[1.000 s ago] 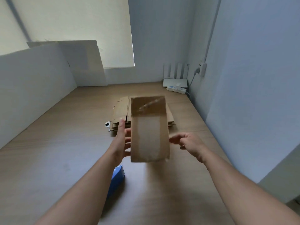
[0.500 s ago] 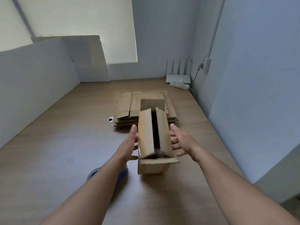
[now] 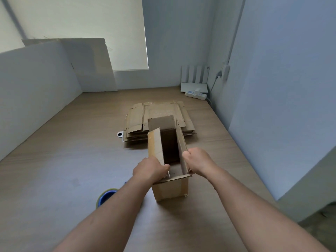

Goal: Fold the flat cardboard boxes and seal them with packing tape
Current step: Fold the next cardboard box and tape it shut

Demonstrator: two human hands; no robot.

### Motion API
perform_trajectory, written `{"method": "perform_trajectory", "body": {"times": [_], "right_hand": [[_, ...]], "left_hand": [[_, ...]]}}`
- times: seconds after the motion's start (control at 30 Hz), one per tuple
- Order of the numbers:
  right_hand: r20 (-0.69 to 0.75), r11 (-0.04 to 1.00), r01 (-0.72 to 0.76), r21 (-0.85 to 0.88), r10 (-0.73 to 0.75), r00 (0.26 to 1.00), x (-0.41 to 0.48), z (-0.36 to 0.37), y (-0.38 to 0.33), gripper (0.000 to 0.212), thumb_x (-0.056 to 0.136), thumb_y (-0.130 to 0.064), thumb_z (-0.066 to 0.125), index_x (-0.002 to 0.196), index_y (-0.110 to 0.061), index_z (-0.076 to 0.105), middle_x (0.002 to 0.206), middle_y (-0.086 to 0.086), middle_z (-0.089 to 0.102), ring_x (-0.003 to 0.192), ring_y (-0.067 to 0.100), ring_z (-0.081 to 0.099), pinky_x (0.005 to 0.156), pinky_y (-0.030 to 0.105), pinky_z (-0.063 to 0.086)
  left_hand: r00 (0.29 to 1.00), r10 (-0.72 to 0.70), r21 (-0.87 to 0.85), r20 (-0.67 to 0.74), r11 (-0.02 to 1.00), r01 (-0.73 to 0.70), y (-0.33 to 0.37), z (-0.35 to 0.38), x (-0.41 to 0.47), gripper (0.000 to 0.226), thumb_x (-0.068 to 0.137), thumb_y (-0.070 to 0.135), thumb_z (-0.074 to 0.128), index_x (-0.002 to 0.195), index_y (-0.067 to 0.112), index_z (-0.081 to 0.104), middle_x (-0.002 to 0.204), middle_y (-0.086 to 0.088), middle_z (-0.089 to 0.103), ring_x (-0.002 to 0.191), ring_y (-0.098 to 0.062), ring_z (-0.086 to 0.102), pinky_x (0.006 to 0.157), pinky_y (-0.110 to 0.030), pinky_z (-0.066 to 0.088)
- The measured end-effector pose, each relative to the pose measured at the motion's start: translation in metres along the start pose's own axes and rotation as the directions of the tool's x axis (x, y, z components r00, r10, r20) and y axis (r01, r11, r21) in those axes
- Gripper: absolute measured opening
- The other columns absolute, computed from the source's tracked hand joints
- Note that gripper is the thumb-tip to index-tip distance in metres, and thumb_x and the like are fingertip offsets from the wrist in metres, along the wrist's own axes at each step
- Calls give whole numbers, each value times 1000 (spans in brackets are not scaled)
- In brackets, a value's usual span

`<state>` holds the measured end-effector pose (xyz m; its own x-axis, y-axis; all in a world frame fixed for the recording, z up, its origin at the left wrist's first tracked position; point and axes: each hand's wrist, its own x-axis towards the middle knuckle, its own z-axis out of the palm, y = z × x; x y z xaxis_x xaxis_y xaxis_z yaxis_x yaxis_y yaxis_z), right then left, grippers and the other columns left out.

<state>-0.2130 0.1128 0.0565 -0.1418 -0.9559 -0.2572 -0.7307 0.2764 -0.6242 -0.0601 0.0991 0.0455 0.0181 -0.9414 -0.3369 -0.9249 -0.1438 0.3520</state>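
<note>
The blue roll of packing tape (image 3: pixel 106 197) lies by my left forearm. My left hand (image 3: pixel 149 169) and right hand (image 3: pixel 198 160), flat beside the small brown cardboard box (image 3: pixel 171 190) a moment ago, now clamp their fingers on its two long top flaps (image 3: pixel 155 144). The box stands on the wooden table (image 3: pixel 72 160), so I judge closing comes next. Behind it wait the flat cardboard boxes (image 3: pixel 138 120).

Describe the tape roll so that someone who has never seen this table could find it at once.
On the wooden table, find the upright open cardboard box nearest the camera. Just left of it, partly hidden by the left forearm, lies the tape roll: round with a blue core, unlike the flat brown cardboard stack farther back.
</note>
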Motion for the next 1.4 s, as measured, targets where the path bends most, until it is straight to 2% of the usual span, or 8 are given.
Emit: {"method": "perform_trajectory", "body": {"times": [0.17,0.37,0.6,0.8,0.9,1.13,1.27,1.4], "right_hand": [[-76,999,22,-28,-24,997,-9,2,20,34,98,-16,34,64,-19,35,74,8,49,79,28,52,75,38,47],[-68,999,49,14,-48,997,-18,0,26,34,96,-10,35,63,-17,33,71,7,47,81,34,56,72,40,47],[-192,986,166,-23,-167,967,-27,-23,29,33,90,-10,41,59,-13,31,60,5,39,69,32,42,53,37,24],[-231,933,358,-21,-353,907,-24,-42,17,30,90,-17,43,60,-12,37,62,10,53,71,34,61,61,39,44],[-218,884,468,-3,-457,862,-30,-36,2,31,90,-18,45,60,-12,41,63,11,58,67,31,57,63,40,45],[-99,771,627,108,-619,779,-49,10,-43,15,90,-24,53,100,-14,61,82,-1,59,80,21,51,68,28,32],[45,703,694,156,-707,706,-71,44,-75,10,86,-22,57,92,-17,61,82,0,62,81,23,55,69,27,35],[146,613,785,85,-788,599,-101,77,-107,12,84,-19,55,72,-16,54,70,5,53,73,28,47,64,29,29]], "left_hand": [[996,-12,-287,91,957,38,0,-6,3,20,83,23,57,71,7,54,65,-4,54,67,-22,55,68,-30,50],[984,-35,-451,175,886,112,-6,4,-12,29,87,33,52,92,4,57,82,-9,55,86,-30,60,75,-37,57],[994,-104,-491,-27,868,78,1,0,-32,25,90,20,42,70,6,50,69,-9,55,60,-31,62,79,-42,58],[963,-162,-622,-217,783,-9,5,-15,-62,23,90,15,47,71,3,53,62,-7,47,58,-31,64,74,-45,59],[912,-247,-614,-329,789,-8,-9,-23,-82,27,87,13,48,61,7,46,61,-7,44,61,-31,65,55,-30,56],[751,-481,-681,-452,730,58,-62,-31,-141,25,83,14,52,71,-7,55,67,-12,49,61,-31,59,67,-53,58],[643,-620,-742,-449,660,118,-99,-31,-182,22,83,13,53,70,-5,53,66,-9,50,52,-21,59,66,-50,58],[536,-708,-754,-461,631,185,-134,-30,-227,30,89,14,52,60,11,46,64,-6,46,66,-29,63,66,-43,60]]}}
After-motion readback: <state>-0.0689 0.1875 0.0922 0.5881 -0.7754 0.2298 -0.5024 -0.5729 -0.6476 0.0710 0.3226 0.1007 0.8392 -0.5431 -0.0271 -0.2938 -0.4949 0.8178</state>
